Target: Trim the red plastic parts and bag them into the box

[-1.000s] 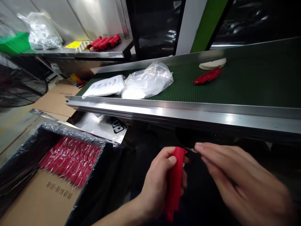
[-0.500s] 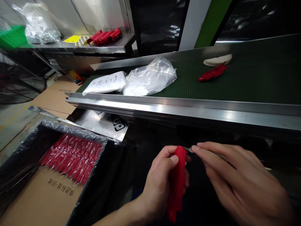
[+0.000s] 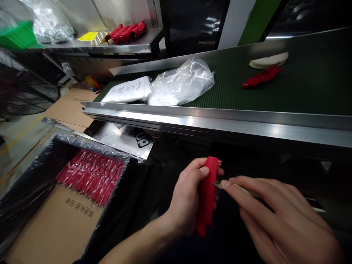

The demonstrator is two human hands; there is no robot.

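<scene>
head | left hand (image 3: 187,200) grips red part (image 3: 207,194) | right hand (image 3: 277,216) pinches blade (image 3: 217,184) | box (image 3: 33,176): red parts (image 3: 90,178)

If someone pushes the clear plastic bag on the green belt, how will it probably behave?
The clear plastic bag looks crumpled and slack, so it would probably deform rather than slide as one piece. It seems light for its bulk. Its glossy film may slip on the ribbed green belt.

Left hand (image 3: 187,200) and right hand (image 3: 277,216): bare, ungloved, no rings seen. Left forearm uncovered; right wrist apparently sleeveless, though motion-blurred near the frame edge.
</scene>
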